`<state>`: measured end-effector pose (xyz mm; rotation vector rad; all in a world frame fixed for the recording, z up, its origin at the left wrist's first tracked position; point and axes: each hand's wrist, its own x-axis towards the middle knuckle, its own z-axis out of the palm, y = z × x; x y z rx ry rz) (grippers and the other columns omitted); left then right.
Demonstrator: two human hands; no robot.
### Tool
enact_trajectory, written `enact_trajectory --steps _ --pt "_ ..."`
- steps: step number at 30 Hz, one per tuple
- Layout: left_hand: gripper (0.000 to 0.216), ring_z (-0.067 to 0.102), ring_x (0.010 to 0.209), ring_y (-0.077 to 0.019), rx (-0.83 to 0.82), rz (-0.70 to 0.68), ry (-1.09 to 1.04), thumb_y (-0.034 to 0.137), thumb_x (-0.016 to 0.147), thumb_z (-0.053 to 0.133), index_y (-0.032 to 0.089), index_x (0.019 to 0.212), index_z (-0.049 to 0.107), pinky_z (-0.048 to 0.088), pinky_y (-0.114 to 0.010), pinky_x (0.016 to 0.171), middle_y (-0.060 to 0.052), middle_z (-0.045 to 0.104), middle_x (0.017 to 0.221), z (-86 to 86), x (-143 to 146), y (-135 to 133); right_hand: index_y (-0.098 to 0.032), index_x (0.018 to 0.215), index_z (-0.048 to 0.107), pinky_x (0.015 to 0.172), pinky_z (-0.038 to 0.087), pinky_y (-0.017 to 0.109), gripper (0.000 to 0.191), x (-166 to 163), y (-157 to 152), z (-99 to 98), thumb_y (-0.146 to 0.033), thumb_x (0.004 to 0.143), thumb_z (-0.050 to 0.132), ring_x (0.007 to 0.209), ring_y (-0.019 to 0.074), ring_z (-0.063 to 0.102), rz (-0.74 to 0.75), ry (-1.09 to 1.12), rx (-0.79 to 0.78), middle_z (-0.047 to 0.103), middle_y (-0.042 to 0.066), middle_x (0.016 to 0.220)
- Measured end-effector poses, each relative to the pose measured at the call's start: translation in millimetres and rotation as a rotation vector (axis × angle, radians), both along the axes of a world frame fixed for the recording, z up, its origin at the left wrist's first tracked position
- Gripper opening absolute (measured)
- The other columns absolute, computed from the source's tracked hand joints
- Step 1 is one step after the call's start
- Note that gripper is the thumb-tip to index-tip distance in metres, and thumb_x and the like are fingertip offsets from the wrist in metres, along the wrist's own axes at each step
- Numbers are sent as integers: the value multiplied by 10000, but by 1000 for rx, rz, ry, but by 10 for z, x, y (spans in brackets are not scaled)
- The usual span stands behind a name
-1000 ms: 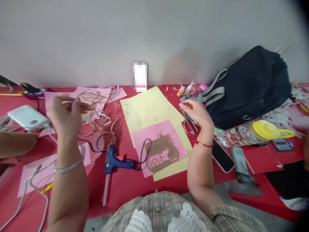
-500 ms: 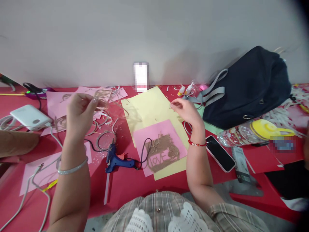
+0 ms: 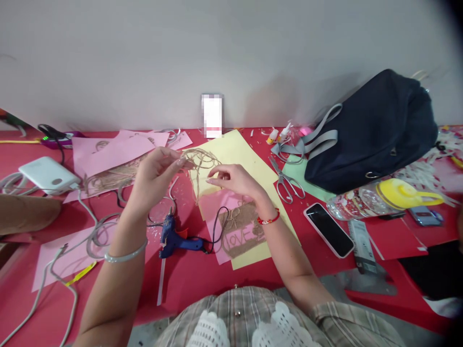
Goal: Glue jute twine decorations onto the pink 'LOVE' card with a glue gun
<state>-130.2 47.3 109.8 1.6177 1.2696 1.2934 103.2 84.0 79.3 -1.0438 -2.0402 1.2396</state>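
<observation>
A loose bundle of jute twine (image 3: pixel 202 156) is pinched in my left hand (image 3: pixel 159 173), its loops hanging over the yellow paper (image 3: pixel 231 149). Just to the right, my right hand (image 3: pixel 235 179) is closed, thumb and fingertips together beside the hanging strands. Whatever it pinches is too small to make out. Under my right wrist lies a pink card (image 3: pixel 213 207) with a brown twine picture (image 3: pixel 238 243) reading "LOVE", partly covered by my forearm. A blue glue gun (image 3: pixel 177 241) rests to the card's left, its cord reaching over the card.
Scissors (image 3: pixel 287 180), a phone (image 3: pixel 329 229) and a yellow-lidded bottle (image 3: pixel 361 200) lie on the right, before a dark bag (image 3: pixel 372 130). On the left are a white power bank (image 3: pixel 48 173), cables and pink sheets (image 3: pixel 112 152). Another phone (image 3: pixel 212 115) leans on the wall.
My left hand has moved right with the twine, over the yellow paper. My right hand has come left and lower toward it, uncovering the scissors.
</observation>
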Motion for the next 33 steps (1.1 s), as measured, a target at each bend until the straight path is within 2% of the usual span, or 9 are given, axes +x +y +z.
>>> enact_trajectory --steps 4,8,14,18,22,26,28,31,33 --pt "133 749 787 -146 -17 11 -13 302 944 705 237 911 595 580 -266 717 -40 784 825 -14 -18 5 -193 1413 595 715 484 286 478 68 78 -64 -325 962 685 671 114 549 -193 7 68 694 68 1103" --pt "182 747 762 -148 5 36 -39 342 930 734 231 899 594 582 -270 707 -46 791 835 -29 -46 23 -187 1446 546 738 511 299 517 164 161 -150 -300 955 662 738 134 580 -328 3 77 664 120 1234" --pt "193 742 726 -157 -23 18 -60 376 929 735 244 912 595 591 -290 715 -32 781 786 -33 -66 41 -252 1562 447 721 528 298 668 156 168 -240 -247 929 659 711 140 591 -210 72 -71 701 63 1117" --pt "130 695 690 -136 -55 -76 -27 332 954 705 245 916 616 577 -281 715 -27 763 779 -13 -53 20 -291 1657 337 716 509 275 777 37 161 -352 -173 940 612 711 129 592 -148 21 -116 703 30 1030" --pt "122 684 716 -132 -57 -69 -64 326 958 712 244 913 632 557 -259 697 -25 739 788 -10 -108 17 -174 1527 537 750 495 268 610 -4 196 -483 -144 924 622 794 136 612 -184 -66 -121 707 50 1014" --pt "170 681 756 -118 14 75 -83 358 939 752 230 900 647 533 -216 682 -24 722 821 3 -298 25 -147 1431 602 777 518 285 499 68 233 -486 -184 934 618 844 148 626 -229 -38 -99 717 94 1129" --pt "187 689 778 -131 28 79 -88 381 925 769 232 905 656 551 -237 723 -28 722 839 24 -381 13 -149 1438 596 818 533 299 508 100 221 -425 -163 930 602 852 144 622 -229 -12 -63 701 120 1240" --pt "194 693 766 -155 -19 14 -58 416 927 759 251 905 660 559 -279 741 -25 710 806 60 -391 -17 -203 1508 541 876 551 308 638 57 148 -314 -115 883 636 887 135 633 -82 80 -47 586 143 1496" --pt "204 694 759 -164 -44 -45 -20 437 935 743 260 893 651 556 -291 722 -27 709 792 72 -330 -35 -263 1539 502 874 566 304 725 -43 85 -274 -143 855 709 880 127 648 64 199 -99 530 127 1571"
